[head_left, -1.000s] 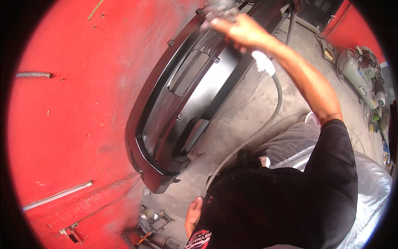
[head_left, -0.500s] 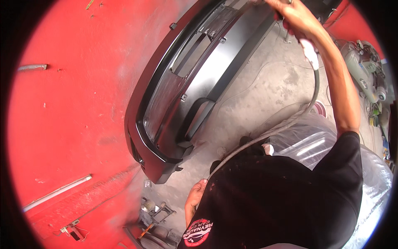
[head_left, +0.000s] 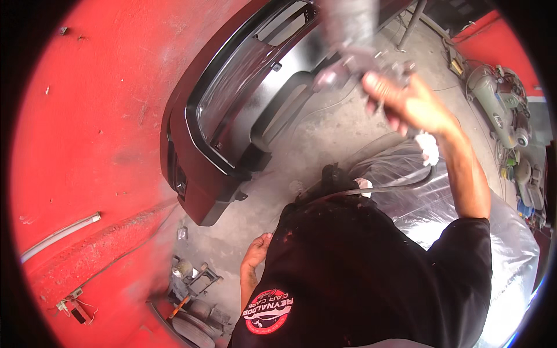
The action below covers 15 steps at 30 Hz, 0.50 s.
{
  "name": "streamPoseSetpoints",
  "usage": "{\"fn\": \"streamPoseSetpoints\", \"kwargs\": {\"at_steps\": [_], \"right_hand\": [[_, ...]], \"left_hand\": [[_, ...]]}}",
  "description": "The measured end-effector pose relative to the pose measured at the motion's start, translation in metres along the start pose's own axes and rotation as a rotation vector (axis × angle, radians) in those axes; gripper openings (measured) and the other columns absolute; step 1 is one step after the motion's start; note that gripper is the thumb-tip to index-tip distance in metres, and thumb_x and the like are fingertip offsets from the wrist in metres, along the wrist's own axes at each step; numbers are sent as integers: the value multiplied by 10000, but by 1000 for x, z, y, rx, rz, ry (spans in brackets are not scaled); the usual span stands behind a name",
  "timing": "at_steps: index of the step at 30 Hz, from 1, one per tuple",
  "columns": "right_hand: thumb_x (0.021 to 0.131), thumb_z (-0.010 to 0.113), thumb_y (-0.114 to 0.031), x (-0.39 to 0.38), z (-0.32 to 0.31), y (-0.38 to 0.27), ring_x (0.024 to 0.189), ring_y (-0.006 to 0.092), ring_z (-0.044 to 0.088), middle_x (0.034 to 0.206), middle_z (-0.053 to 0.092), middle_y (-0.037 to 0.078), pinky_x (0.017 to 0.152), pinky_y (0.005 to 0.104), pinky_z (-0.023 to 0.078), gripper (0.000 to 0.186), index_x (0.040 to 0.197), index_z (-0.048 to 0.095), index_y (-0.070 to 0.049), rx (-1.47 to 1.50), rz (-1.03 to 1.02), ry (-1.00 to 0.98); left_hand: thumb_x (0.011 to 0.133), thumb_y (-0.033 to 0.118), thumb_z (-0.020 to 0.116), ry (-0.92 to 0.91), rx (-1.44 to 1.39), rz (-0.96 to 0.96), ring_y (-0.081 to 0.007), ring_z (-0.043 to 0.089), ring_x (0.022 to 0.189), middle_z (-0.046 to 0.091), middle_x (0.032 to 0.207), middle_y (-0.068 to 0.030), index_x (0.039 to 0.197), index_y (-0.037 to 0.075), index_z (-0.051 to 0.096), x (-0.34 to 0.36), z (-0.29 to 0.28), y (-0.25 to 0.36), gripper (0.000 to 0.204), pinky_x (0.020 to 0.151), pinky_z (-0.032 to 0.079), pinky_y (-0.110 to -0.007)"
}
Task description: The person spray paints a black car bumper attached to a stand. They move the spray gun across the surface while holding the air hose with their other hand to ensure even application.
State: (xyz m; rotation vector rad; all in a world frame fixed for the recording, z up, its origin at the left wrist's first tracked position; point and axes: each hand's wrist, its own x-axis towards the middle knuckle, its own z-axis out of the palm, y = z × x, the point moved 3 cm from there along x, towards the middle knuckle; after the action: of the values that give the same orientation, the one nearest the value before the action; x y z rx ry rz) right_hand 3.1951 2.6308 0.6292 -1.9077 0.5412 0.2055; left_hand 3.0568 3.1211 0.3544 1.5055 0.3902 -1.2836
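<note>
My right hand (head_left: 406, 104) is closed on a motion-blurred spray gun (head_left: 354, 69) with a grey cup on top, held over the right side of a black car bumper (head_left: 197, 174). White material (head_left: 428, 149) wraps the top of the hose (head_left: 394, 188) hanging beneath that hand. The hose curves back across my body. My left hand (head_left: 257, 250) is low beside my black shirt, fingers curled round the hose, which is mostly hidden there. The bumper stands along the red wall, part of its recess lined with crinkled film.
A red wall (head_left: 87, 145) runs along the left. A compressor (head_left: 493, 104) and other gear stand at the right. Plastic sheeting (head_left: 510, 243) bunches beside me. A metal post (head_left: 409, 29) is behind the bumper; tools and a tire (head_left: 197, 325) lie low at left on the concrete floor (head_left: 313, 139).
My right hand has come down and nearer with the gun from the bumper's far end. The view has shifted, so the bumper appears higher and further left. My left hand stays low.
</note>
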Motion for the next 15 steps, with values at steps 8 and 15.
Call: {"fn": "streamPoseSetpoints", "kwargs": {"at_steps": [8, 15], "right_hand": [[880, 614, -567, 2, -44, 114, 459, 113, 545, 608, 611, 57, 427, 272, 421, 581, 906, 678, 10, 197, 26, 1014], [924, 581, -541, -65, 68, 149, 417, 76, 471, 564, 538, 5, 370, 237, 351, 487, 814, 616, -68, 312, 175, 532]], "left_hand": [[1038, 396, 431, 196, -125, 50, -77, 571, 732, 661, 854, 6, 984, 42, 629, -28, -23, -20, 408, 712, 484, -250], [1032, 425, 429, 134, -28, -50, -77, 539, 688, 626, 805, 18, 937, 67, 615, -34, -98, -80, 415, 671, 467, -250]]}}
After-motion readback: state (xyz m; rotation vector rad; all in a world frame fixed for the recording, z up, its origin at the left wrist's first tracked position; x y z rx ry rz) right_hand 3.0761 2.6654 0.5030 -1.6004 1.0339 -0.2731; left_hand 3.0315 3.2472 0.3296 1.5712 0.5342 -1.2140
